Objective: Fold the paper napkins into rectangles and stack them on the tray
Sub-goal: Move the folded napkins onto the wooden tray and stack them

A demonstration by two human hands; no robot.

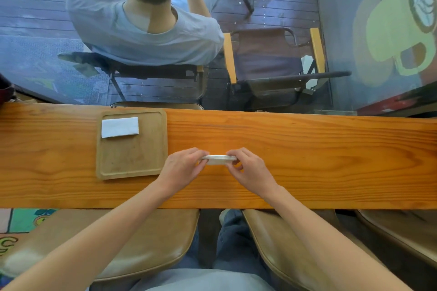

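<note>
— One folded napkin (120,127) already lies flat in the far-left corner of the tray (132,168); a second napkin (218,159) is in work. Where does it stand?

— It is held low over the wooden surface (307,149), just to the right of the tray. The left hand (182,169) pinches its left end and the right hand (250,169) pinches its right end, fingers curled on it. It looks doubled over; whether its lower edge touches the wood cannot be told.

— Step in hand?

— By judgement, the fold itself: the layers appear brought together, the crease not yet pressed flat.

— Requirement for the next move?

— Edges matched, then the crease flattened against the surface. After that, a carry leftward onto the tray, squared on top of the first napkin.
</note>
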